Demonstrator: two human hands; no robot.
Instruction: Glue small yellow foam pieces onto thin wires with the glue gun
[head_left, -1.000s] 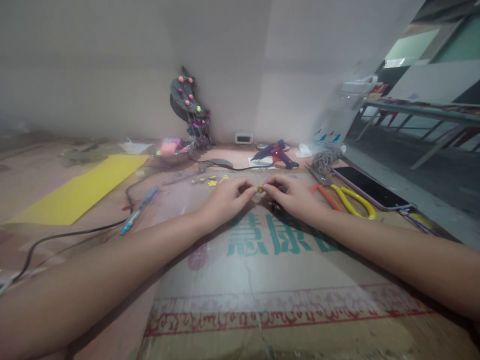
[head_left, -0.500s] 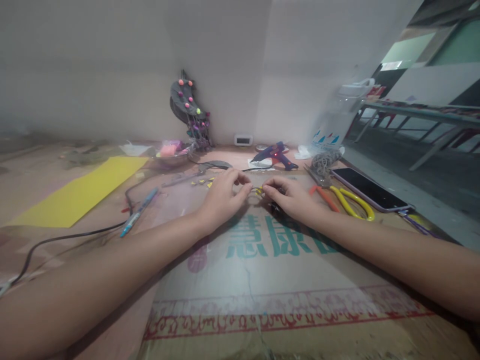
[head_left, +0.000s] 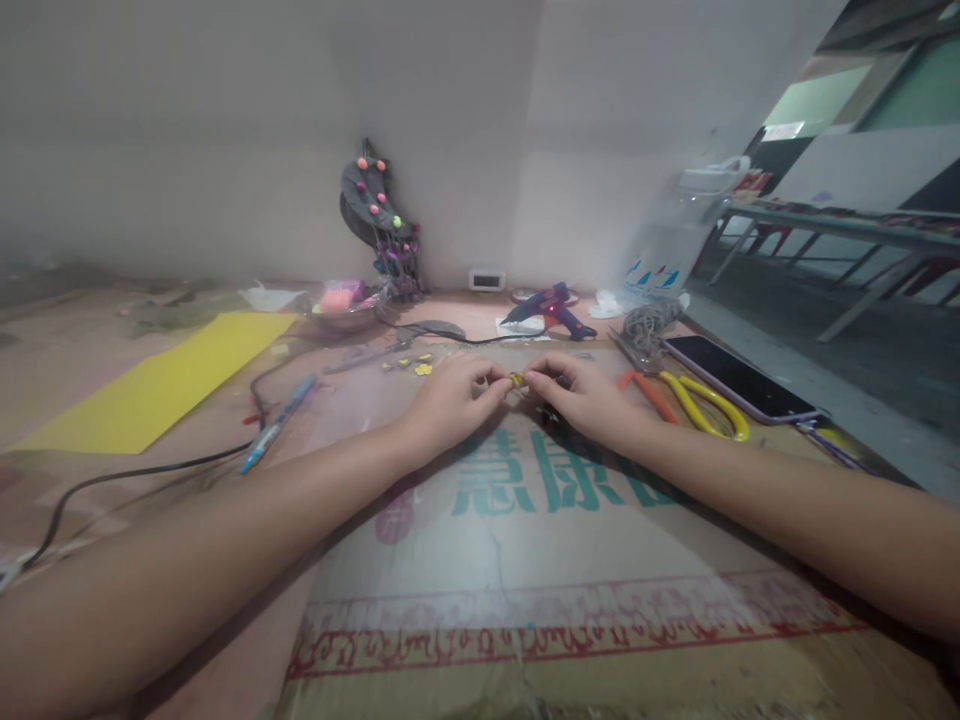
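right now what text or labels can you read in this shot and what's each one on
"慧康": large teal print on the flattened cardboard sheet, partly covered by the left hand and right hand; a third character is hidden under the right forearm.
Red band across the cardboard's near edge: ornament or script, too blurred to read.
Blue marks on the white bag: a logo, unreadable.
Blue pen: print too small to read.

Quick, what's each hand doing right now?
Left hand: closed, pinching the small yellow piece.
Right hand: closed, pinching the same piece.
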